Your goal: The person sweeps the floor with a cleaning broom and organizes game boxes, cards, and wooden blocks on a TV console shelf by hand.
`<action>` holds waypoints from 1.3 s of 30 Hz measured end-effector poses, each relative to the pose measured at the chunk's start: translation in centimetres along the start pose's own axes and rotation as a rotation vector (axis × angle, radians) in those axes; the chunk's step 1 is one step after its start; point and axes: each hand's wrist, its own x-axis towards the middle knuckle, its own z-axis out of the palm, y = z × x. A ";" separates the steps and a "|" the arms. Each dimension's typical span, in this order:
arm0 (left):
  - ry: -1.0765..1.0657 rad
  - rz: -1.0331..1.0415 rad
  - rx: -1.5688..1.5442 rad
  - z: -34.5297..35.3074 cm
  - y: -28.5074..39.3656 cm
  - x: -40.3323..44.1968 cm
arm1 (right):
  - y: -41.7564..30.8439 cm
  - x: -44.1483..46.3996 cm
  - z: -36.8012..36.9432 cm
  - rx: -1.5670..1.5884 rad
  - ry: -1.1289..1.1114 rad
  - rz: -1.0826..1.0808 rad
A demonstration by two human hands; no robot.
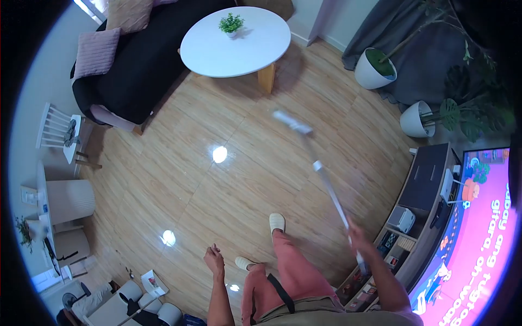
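Note:
My right hand (357, 237) is wrapped round the pale handle of a mop (334, 196). The handle slants forward and left to a white mop head (292, 121) on the wood floor, blurred by motion; its exact type is hard to make out. My left hand (214, 257) hangs in front of my body with the fingers curled in, and nothing shows in it. Below it are my feet in pale slippers (277, 221), one ahead of the other.
A white oval table (239, 51) with a small potted plant stands ahead, beside a black-covered sofa (136, 62). White plant pots (375, 70) stand at the right, near a TV cabinet (424, 179) and a lit screen (467, 244). A white chair (57, 130) is at the left.

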 end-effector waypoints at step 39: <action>0.572 -0.341 -0.205 -8.0 -5.6 -6.8 | -4.1 8.1 14.5 -0.124 -0.566 0.382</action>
